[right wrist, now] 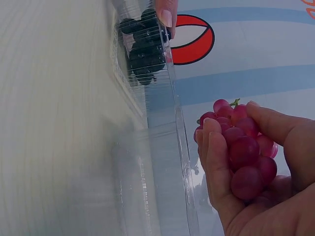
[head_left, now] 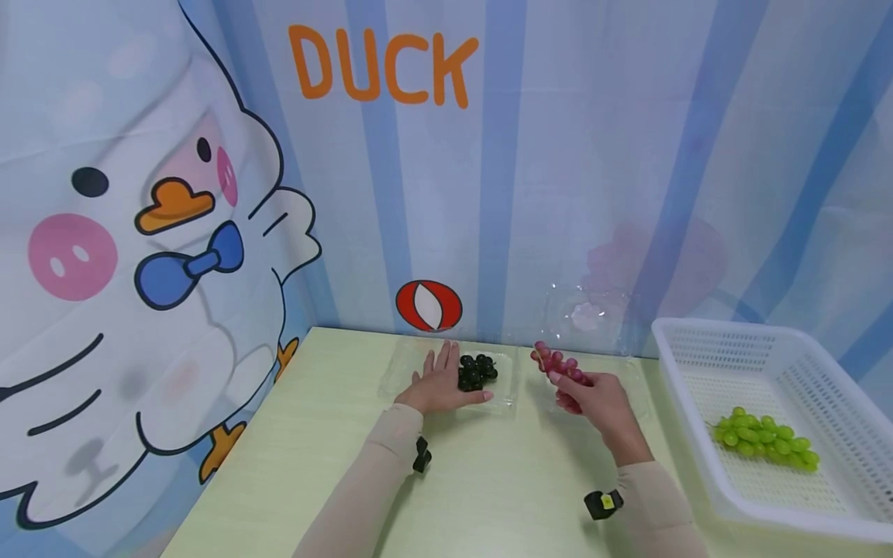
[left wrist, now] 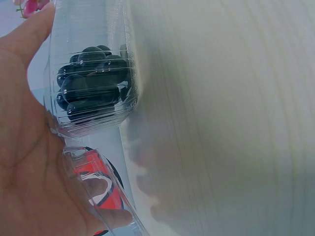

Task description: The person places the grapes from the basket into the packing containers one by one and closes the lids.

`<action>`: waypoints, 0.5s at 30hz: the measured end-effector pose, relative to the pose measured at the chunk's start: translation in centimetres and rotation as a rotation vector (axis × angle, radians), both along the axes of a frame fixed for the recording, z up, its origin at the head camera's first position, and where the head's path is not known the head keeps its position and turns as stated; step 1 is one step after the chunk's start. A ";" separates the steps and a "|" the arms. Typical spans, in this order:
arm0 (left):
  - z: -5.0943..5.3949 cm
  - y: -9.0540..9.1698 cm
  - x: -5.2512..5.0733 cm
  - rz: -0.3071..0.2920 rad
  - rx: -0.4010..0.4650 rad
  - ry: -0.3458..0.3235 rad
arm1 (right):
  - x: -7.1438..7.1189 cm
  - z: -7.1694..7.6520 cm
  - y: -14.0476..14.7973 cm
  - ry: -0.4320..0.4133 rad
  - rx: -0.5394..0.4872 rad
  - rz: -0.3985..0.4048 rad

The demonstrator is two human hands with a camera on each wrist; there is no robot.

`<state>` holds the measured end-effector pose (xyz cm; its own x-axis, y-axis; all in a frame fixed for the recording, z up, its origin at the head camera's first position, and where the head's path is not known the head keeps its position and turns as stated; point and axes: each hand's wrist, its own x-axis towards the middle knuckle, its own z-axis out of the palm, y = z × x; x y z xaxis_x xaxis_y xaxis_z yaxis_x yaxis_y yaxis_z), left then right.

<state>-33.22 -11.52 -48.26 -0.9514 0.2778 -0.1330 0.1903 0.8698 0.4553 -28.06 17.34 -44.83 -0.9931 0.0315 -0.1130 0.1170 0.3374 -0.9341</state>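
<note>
My left hand (head_left: 438,389) lies over a clear plastic box (head_left: 508,384), its thumb and fingers spread straight. Inside that box sits a bunch of black grapes (head_left: 477,372), visible through the plastic walls in the left wrist view (left wrist: 93,81). In my right hand (head_left: 605,399) a bunch of red grapes (head_left: 558,363) is held between thumb and fingers; the right wrist view shows these grapes (right wrist: 244,150) cradled in the curled fingers. The bunch hangs above a second clear plastic box (head_left: 631,384), whose transparent lid (head_left: 589,310) stands raised at the back.
A white plastic basket (head_left: 705,457) with perforated sides stands on the right, with a bunch of green grapes (head_left: 763,439) in it. The pale table (head_left: 279,465) ends at a printed duck curtain (head_left: 446,194) behind the boxes.
</note>
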 end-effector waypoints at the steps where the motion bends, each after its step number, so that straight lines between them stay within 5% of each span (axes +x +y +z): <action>1: 0.0 0.0 0.0 0.001 -0.001 0.001 | 0.0 -0.1 -0.1 0.001 -0.004 0.001; 15: 0.1 0.1 0.1 0.005 0.005 -0.003 | -0.4 0.0 -1.7 -0.028 0.079 -0.015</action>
